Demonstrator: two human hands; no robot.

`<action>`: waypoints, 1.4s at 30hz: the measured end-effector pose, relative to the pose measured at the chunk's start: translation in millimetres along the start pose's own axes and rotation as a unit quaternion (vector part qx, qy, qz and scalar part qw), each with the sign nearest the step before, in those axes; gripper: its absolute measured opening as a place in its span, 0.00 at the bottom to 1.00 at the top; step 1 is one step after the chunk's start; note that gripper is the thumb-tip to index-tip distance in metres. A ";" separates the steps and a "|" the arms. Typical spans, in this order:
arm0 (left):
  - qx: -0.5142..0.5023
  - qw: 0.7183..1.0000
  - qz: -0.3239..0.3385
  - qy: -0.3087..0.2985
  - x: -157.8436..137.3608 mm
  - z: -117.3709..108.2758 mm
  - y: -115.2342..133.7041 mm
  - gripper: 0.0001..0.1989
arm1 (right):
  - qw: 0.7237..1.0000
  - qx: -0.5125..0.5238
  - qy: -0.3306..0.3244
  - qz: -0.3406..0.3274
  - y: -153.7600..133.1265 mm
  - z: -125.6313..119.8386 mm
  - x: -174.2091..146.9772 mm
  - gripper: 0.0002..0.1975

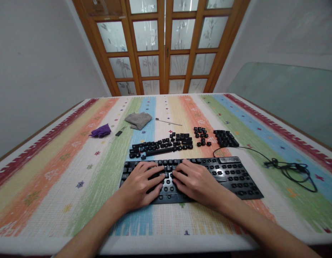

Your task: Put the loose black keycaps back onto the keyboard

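Observation:
A black keyboard (pixel 235 179) lies flat near the front of the table, several of its key positions bare. Over its left part my left hand (pixel 141 182) rests with fingers stretched and apart. My right hand (pixel 194 179) lies over the middle, fingers extended, its thumb hidden. The fingertips of both hands nearly meet around a few fitted keycaps (pixel 166 175). No held object shows in either hand. Behind the keyboard, loose black keycaps (pixel 160 146) are laid out in rows, with a smaller group (pixel 200 132) and another cluster (pixel 225 138) to the right.
Farther back lie a grey cloth (pixel 139 120), a thin stick-like brush (pixel 168 122), a purple cloth (pixel 100 130) and a small black tool with wire ends (pixel 119 133). The keyboard's coiled cable (pixel 294 170) sits at the right on the striped tablecloth (pixel 82 179).

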State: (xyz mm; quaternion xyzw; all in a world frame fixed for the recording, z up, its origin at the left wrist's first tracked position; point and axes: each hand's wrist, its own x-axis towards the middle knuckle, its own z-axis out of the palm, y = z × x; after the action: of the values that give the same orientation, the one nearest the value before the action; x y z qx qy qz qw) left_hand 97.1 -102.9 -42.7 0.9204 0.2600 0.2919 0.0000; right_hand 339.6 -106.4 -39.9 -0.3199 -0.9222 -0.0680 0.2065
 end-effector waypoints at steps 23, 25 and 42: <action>0.010 1.000 -0.005 -0.018 0.4 0.2 1.2 0.13 | 0.991 0.115 0.061 0.038 0.3 4.8 2.1 0.10; 0.010 1.000 -0.001 -0.011 0.6 0.3 1.2 0.13 | 0.991 0.112 0.065 0.036 0.9 4.8 2.0 0.12; 0.003 1.000 0.015 0.016 0.3 0.9 2.2 0.10 | 0.990 0.121 0.053 0.054 0.1 4.1 1.5 0.05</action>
State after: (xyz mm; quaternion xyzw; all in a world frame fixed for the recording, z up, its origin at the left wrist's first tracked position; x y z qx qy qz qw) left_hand 98.9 -104.5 -43.0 0.9195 0.2470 0.3055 -0.0112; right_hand 337.2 -104.4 -42.9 -0.3381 -0.8926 0.0389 0.2957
